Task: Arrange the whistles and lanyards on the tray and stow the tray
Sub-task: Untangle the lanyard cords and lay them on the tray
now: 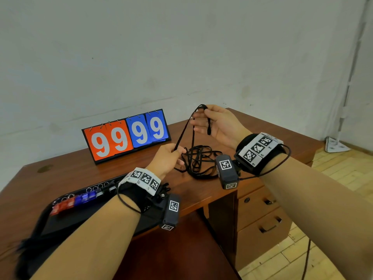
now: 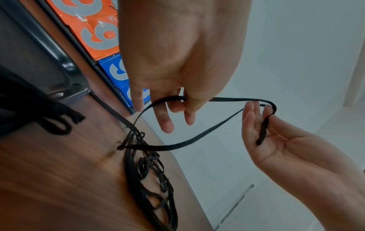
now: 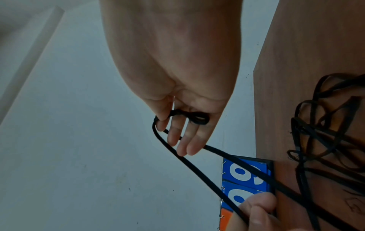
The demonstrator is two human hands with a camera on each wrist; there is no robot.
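A tangled pile of black lanyards (image 1: pixel 198 160) lies on the wooden desk (image 1: pixel 66 174). One black lanyard (image 1: pixel 184 130) is lifted out of it. My right hand (image 1: pixel 217 123) pinches its top loop between thumb and forefinger above the desk, and its end (image 2: pixel 261 132) hangs across the palm. My left hand (image 1: pixel 168 156) pinches the same strand (image 2: pixel 173 99) lower down, near the pile. A black tray (image 1: pixel 60 200) at the near left holds a row of red, blue and black whistles (image 1: pixel 80 199); my left forearm covers part of it.
An orange and blue flip scoreboard (image 1: pixel 126 135) reading 99 99 stands at the back of the desk. Desk drawers (image 1: pixel 262 219) are at the right, beside a wood floor. A white wall is behind.
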